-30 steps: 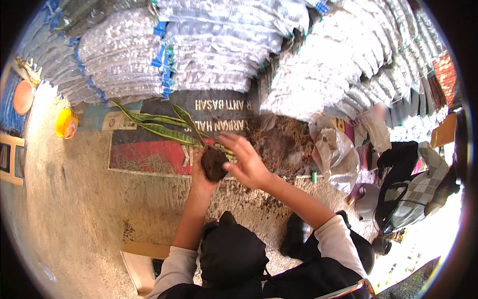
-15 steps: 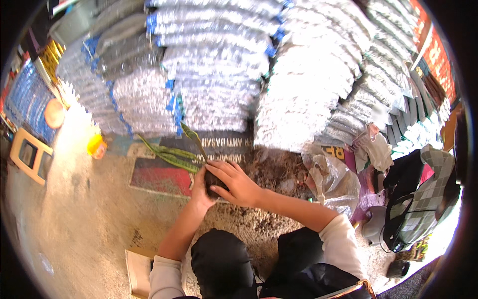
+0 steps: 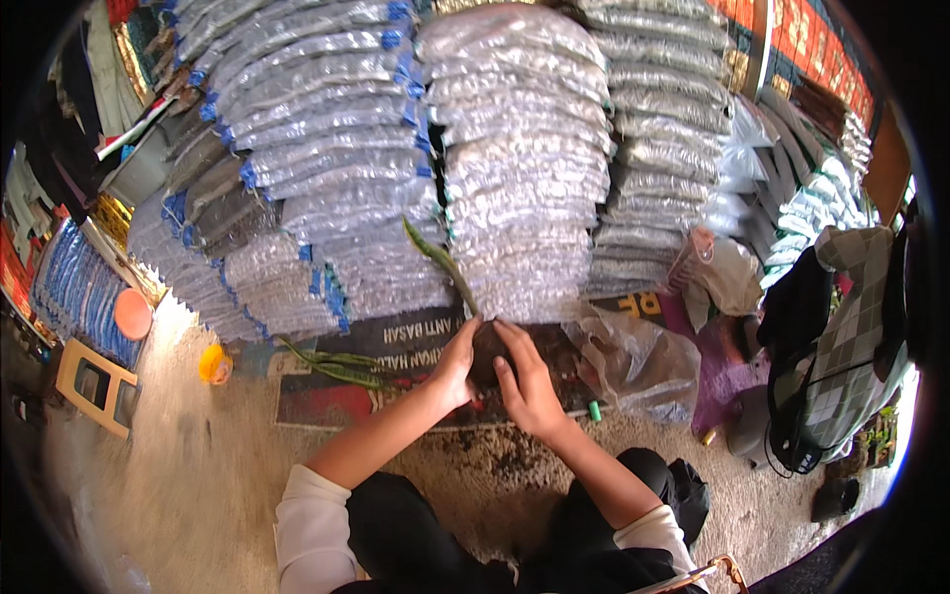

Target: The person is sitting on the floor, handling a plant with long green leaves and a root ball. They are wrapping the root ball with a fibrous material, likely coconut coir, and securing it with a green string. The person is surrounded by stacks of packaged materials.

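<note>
My left hand (image 3: 457,368) and my right hand (image 3: 527,384) are cupped around the dark, rounded base (image 3: 484,358) of a snake plant, one on each side. Whether that base is a bag, a pot or a bare lump of soil I cannot tell. One green leaf (image 3: 440,259) with pale edges rises from between my hands, leaning left. More long snake plant leaves (image 3: 341,366) lie on the printed mat (image 3: 297,404), left of my left hand. Dark soil (image 3: 562,358) sits partly hidden behind my right hand, and crumbs of soil (image 3: 495,457) are scattered on the floor nearer me.
Tall stacks of filled clear plastic bags (image 3: 524,148) wall off the far side. At right are a crumpled plastic bag (image 3: 643,361), a purple sack (image 3: 730,371) and a checked cloth (image 3: 841,342). A yellow tub (image 3: 215,364) and a beige stool (image 3: 97,386) stand left.
The head view has shifted. My hands have moved right with the plant base, its leaf now more upright. My right hand has gone from over the base to its right side.
</note>
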`<action>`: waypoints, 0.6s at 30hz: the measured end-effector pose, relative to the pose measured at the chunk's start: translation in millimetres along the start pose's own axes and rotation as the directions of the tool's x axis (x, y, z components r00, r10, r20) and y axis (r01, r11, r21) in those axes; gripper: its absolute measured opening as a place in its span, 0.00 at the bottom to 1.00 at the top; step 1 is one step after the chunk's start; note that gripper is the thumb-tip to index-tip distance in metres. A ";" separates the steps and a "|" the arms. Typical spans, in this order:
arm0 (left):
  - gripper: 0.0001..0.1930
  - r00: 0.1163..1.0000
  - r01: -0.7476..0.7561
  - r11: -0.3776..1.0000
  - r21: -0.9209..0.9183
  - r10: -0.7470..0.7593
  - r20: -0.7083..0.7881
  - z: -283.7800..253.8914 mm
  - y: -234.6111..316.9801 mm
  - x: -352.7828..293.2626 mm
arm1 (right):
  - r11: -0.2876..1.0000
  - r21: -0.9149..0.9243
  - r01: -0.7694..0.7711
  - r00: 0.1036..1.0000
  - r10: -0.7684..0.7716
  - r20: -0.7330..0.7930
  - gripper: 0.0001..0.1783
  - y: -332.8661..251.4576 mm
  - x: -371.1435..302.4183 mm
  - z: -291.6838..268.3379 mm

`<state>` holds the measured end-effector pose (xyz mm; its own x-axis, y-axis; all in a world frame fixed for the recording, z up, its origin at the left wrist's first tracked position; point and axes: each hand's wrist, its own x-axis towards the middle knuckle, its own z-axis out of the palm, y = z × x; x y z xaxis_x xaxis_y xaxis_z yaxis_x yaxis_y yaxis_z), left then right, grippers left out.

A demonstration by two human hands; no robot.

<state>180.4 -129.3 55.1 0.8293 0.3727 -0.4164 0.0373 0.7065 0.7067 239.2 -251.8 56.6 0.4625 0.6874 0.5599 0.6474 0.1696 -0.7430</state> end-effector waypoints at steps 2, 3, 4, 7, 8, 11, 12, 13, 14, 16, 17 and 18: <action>0.19 1.000 0.018 0.999 0.035 -0.019 0.011 14.1 -6.1 1.1 | 0.992 0.085 -0.090 0.993 0.096 -0.068 0.25 8.4 -7.3 -9.8; 0.21 0.997 -0.005 1.000 0.031 0.003 0.075 14.9 -12.7 5.6 | 0.982 0.121 -0.143 0.981 0.157 -0.111 0.28 16.7 -11.7 -11.7; 0.22 0.999 -0.009 1.000 0.009 0.009 0.050 20.3 -17.3 5.0 | 0.970 0.141 -0.198 0.966 0.218 -0.140 0.29 18.4 -15.7 -15.0; 0.24 0.989 0.006 0.997 -0.082 0.006 0.148 24.4 -29.9 5.2 | 0.892 0.337 -0.300 0.905 0.377 -0.194 0.31 20.0 -26.8 -13.4; 0.25 0.995 0.009 0.996 -0.091 0.000 0.098 27.8 -31.6 4.6 | 0.854 0.419 -0.308 0.885 0.419 -0.204 0.31 20.3 -27.3 -13.5; 0.25 0.998 -0.052 0.997 0.062 0.049 0.038 29.9 -33.7 -0.2 | 0.736 0.591 -0.329 0.843 0.511 -0.167 0.30 37.5 -28.0 -10.7; 0.25 0.995 -0.095 0.982 0.164 0.093 0.020 33.5 -32.5 -4.6 | 0.699 0.623 -0.350 0.829 0.541 -0.143 0.29 38.9 -27.9 -11.8; 0.25 0.990 -0.134 0.955 0.266 0.138 0.005 34.8 -32.6 -7.1 | 0.647 0.676 -0.354 0.811 0.573 -0.124 0.28 39.9 -29.4 -11.4; 0.24 0.976 -0.194 0.917 0.350 0.216 -0.024 32.5 -38.5 -7.0 | 0.592 0.722 -0.358 0.794 0.600 -0.099 0.28 41.1 -29.8 -10.1; 0.24 0.951 -0.290 0.922 0.258 0.307 -0.027 15.8 -52.6 -0.3 | 0.471 0.808 -0.354 0.764 0.644 -0.041 0.27 39.1 -30.2 -1.2; 0.24 0.936 -0.337 0.918 0.211 0.351 -0.031 4.3 -62.7 7.6 | 0.413 0.843 -0.346 0.748 0.663 -0.018 0.26 37.4 -31.2 3.2; 0.23 0.936 -0.277 0.952 0.127 0.298 -0.189 -4.9 -70.6 17.4 | 0.355 0.874 -0.333 0.734 0.680 0.003 0.26 35.0 -31.6 7.7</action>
<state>189.5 -169.8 -4.8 0.6817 0.6728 -0.2873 -0.1235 0.4930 0.8612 242.6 -262.2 10.1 0.7772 0.6220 -0.0953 -0.4532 0.4482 -0.7705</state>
